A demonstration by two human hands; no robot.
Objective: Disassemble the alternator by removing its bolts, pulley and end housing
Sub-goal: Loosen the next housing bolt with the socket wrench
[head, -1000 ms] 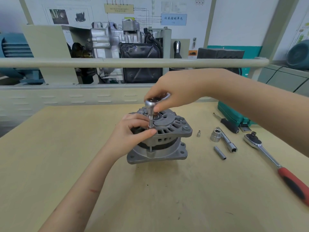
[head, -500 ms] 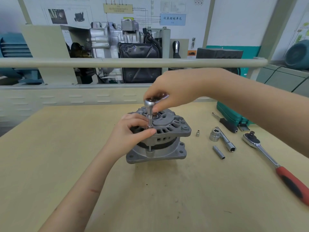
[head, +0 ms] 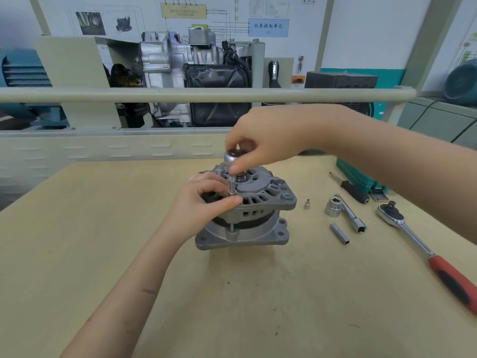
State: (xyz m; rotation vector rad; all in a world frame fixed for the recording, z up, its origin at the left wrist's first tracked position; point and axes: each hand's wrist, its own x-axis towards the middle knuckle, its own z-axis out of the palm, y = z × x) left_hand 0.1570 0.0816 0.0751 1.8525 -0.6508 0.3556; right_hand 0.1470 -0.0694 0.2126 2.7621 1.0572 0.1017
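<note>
Left hand (head: 204, 202) curled against near-left side of alternator (head: 245, 213), thumb and fingers pinching base of socket (head: 231, 186), evidently to steady it on a through-bolt (head: 232, 226). Alternator upright at mid-table (head: 103, 254), resting on its flanged end housing (head: 242, 237); no pulley discernible. Right hand (head: 260, 143) above, fingertips pinching head of small ratchet (head: 231, 156) from the top, presumably for spinning by hand under light load. Judged stage: bolt removal under way, housing not yet separated. Toward right edge: red-handled ratchet (head: 423, 249), loose sockets (head: 339, 233), small bit (head: 306, 204), laid out within reach. Green case (head: 361, 177) at far right edge.
</note>
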